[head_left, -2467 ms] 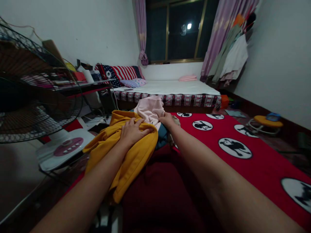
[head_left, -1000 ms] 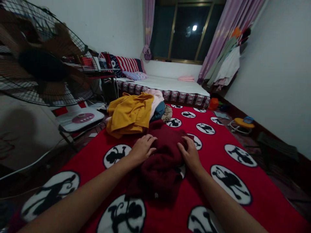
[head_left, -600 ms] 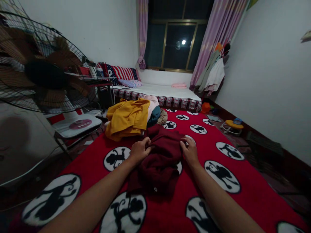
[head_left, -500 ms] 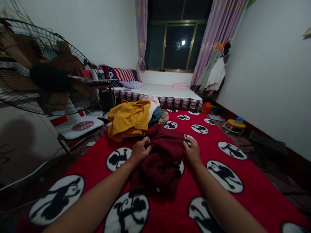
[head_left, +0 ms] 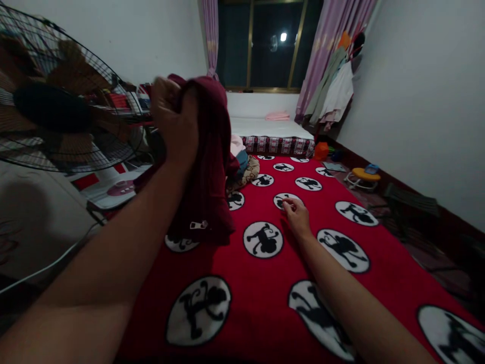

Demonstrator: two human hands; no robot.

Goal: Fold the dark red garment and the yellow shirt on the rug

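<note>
I now have the maroon garment (head_left: 210, 172) lifted off the red blanket (head_left: 261, 283), bunched in my left hand's (head_left: 176, 119) grip towards the blanket's left edge; my right hand (head_left: 297, 217), fingers curled narrow, is off it, so one hand carries it.

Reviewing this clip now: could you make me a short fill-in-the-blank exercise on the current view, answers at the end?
1. The dark maroon cloth garment is held up by the person's ____ hand.
2. The monkey-print cloth blanket below the right hand has a ____ background.
3. A bundle of ____ cloth lies on the white-topped low bed.
4. The round yellow-seated stool carries a small ____ object.

Missing words: left; red; pink; blue.
</note>
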